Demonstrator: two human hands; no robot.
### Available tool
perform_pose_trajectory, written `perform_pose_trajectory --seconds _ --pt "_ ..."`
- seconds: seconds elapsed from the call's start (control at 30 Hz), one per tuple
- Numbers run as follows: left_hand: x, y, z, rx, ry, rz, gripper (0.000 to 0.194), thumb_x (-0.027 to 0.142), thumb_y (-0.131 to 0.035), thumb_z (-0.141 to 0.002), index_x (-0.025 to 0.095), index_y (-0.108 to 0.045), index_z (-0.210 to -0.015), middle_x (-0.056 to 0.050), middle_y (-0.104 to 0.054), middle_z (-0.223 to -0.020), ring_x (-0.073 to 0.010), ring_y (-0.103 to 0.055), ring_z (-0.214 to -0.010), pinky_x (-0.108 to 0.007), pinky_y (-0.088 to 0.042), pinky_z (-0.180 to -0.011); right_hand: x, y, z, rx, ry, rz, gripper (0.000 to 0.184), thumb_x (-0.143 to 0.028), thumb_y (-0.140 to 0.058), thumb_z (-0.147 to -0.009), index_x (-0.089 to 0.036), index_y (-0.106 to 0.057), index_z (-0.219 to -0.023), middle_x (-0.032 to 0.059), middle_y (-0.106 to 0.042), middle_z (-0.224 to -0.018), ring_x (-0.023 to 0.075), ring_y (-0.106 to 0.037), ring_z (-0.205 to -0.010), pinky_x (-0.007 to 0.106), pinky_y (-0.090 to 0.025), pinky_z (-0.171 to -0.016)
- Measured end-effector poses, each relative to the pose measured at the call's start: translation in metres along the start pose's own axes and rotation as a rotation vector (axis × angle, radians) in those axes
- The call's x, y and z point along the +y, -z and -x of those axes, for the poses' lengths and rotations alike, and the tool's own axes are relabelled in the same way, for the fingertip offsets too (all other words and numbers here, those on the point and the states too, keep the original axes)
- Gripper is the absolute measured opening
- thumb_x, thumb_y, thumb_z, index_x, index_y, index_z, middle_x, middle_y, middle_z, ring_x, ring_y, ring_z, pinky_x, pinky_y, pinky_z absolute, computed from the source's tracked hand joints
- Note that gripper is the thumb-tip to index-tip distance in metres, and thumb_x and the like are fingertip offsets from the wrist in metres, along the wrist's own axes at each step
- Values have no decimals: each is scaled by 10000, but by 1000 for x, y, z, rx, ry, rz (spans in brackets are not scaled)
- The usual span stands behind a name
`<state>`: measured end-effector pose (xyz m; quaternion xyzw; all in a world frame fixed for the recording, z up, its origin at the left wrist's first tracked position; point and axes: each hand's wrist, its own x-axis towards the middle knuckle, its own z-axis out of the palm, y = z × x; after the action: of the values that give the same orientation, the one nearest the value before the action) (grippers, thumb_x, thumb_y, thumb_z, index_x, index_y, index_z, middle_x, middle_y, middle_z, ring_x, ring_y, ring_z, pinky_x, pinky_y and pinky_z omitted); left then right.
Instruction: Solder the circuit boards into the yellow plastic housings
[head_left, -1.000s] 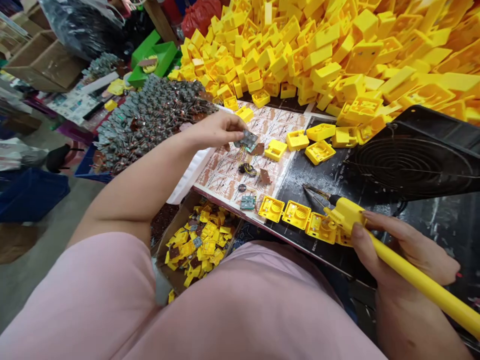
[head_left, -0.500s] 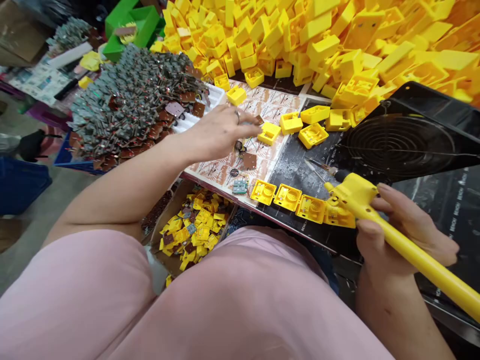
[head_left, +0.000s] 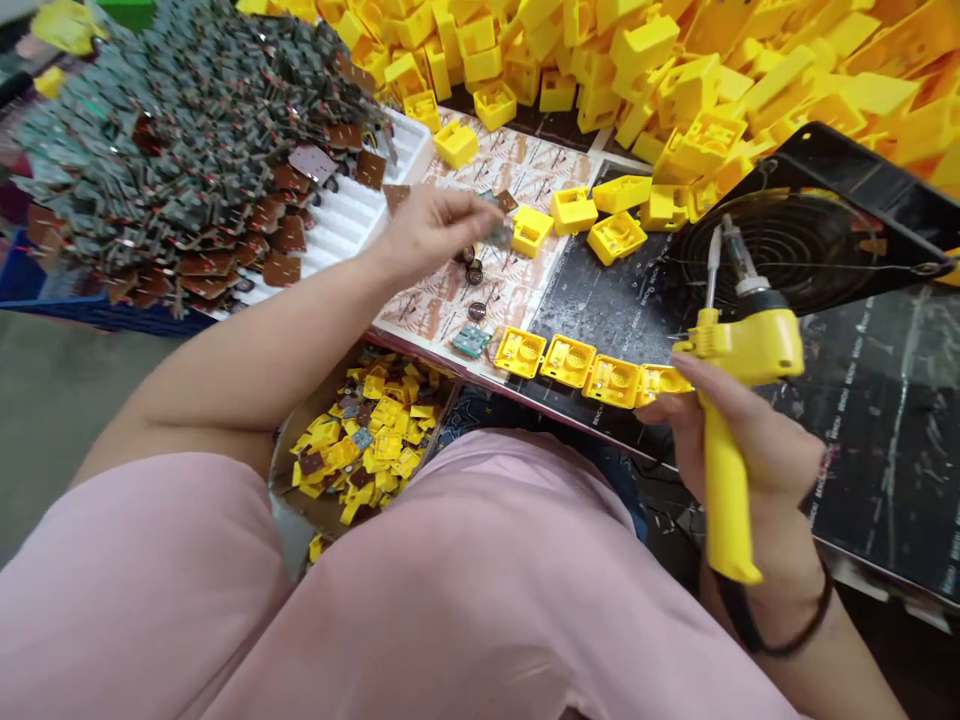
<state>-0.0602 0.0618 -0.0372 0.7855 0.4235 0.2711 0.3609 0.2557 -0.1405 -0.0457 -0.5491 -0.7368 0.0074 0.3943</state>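
Note:
My left hand (head_left: 431, 235) is over the patterned board, its fingers pinched on a small circuit board (head_left: 496, 232) that is partly blurred. Brown boards and dark round parts with wires (head_left: 474, 270) lie just below those fingers. My right hand (head_left: 772, 440) is wrapped round the handle of a yellow soldering gun (head_left: 750, 345), whose metal tip and feed tube point up and away over the bench. Close to its fingers a row of open yellow cases (head_left: 568, 361) runs along the bench edge. A green circuit board (head_left: 471, 342) sits at the row's left end.
A large heap of circuit boards (head_left: 187, 150) rests on a white ribbed tray (head_left: 337, 230) at left. Yellow cases (head_left: 637, 60) are piled across the back, some loose ones nearer. A black fan (head_left: 795, 250) stands at right. Below the bench is a box of yellow parts (head_left: 281, 475).
My left hand has drawn back slightly and now pinches a circuit board. In my right hand the soldering gun has swung from pointing left to pointing upward.

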Motion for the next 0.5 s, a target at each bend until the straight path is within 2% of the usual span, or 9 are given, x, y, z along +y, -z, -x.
perform_pose_trajectory --seconds 0.07,0.1,0.17,0.2,0.23,0.3,0.37,0.4,0.5 --pt "12 8 -9 56 130 172 327 356 -573 -1047 172 -738 -1261 -92 -811 -1169 -242 -797 -1076 -424 -649 -950 3 -2 -5 -48 175 52 227 -191 -724 -1008 -272 -720 -1220 -30 -800 -835 131 -731 -621 227 -576 -647" --pt "18 12 -13 62 169 215 345 349 -556 -1056 184 -704 -1321 -83 -800 -1163 -243 -800 -1062 -416 -650 -902 3 -5 -8 -69 234 43 229 -212 -747 -999 -257 -702 -1218 -1 -823 -918 144 -753 -670 241 -598 -694" --pt "29 18 -18 39 205 234 362 369 -550 -1059 214 -668 -1364 -58 -778 -1101 -231 -801 -998 -365 -618 -780 4 -15 -13 -116 270 11 330 -365 -790 -979 -233 -665 -1255 74 -831 -1084 194 -785 -779 317 -643 -815" --pt "34 20 -20 2 199 229 349 389 -576 -1041 215 -687 -1323 -50 -768 -1045 -217 -796 -934 -328 -581 -713 3 -21 -15 -134 284 3 404 -437 -797 -966 -224 -650 -1277 98 -824 -1122 215 -788 -810 356 -653 -854" --pt "38 20 -20 -70 177 219 326 406 -616 -1008 208 -722 -1244 -45 -761 -978 -199 -780 -856 -298 -536 -653 2 -28 -15 -147 292 0 439 -465 -794 -964 -220 -640 -1295 105 -818 -1123 228 -789 -831 380 -657 -870" --pt "45 14 -17 -336 80 157 261 406 -690 -919 193 -779 -1042 -38 -758 -860 -168 -733 -733 -276 -484 -595 -1 -42 -14 -154 278 14 409 -398 -771 -989 -228 -631 -1333 83 -809 -1089 239 -792 -878 379 -657 -853" --pt "50 3 -11 -601 -57 16 188 359 -693 -860 203 -791 -898 -18 -761 -777 -144 -693 -664 -270 -488 -606 -6 -53 -10 -134 237 8 414 -316 -757 -994 -240 -627 -1380 62 -801 -1074 244 -793 -917 368 -653 -840" --pt "52 -4 -8 -684 -114 -72 167 330 -671 -854 214 -791 -868 -2 -762 -750 -135 -681 -643 -263 -493 -624 -8 -56 -9 -124 214 -4 445 -315 -764 -988 -247 -623 -1405 59 -800 -1083 248 -793 -933 376 -654 -862" --pt "54 -19 0 -726 -186 -266 201 276 -601 -886 241 -799 -886 28 -774 -744 -122 -683 -644 -234 -479 -657 -17 -53 -9 -96 160 -61 569 -385 -828 -939 -273 -612 -1454 71 -803 -1194 263 -795 -1028 432 -642 -1009"
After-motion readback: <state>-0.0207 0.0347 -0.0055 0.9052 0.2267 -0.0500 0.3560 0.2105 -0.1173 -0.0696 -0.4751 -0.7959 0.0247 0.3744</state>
